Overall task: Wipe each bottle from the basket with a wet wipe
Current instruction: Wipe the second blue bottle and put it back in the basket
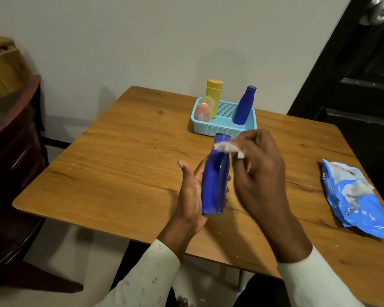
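Two hands work over the wooden worktop, and all the action is on one blue bottle. The left hand cradles it from the side and below, palm turned in, thumb standing free and straight, while the fingers wrap round the far side of the bottle, their tips just showing at its right edge. The bottle is held upright with a slight lean, raised clear of the worktop, its cap end pointing away from the person.

Up at the neck, the right hand pinches a small white wet wipe between thumb and fingertips, the remaining fingers curled loosely. The wipe is pressed against the bottle just below the cap, a corner of it hanging down beside the fingers.

Behind the hands sits the light blue basket near the far edge of the worktop. Inside it a second blue bottle leans at the right end, a yellow bottle stands at the back left, and a pinkish bottle rests in front of that one.

Off to the right, well apart from the hands, a blue pack of wipes lies flat near the worktop's edge. Both wrists show pale sleeves.
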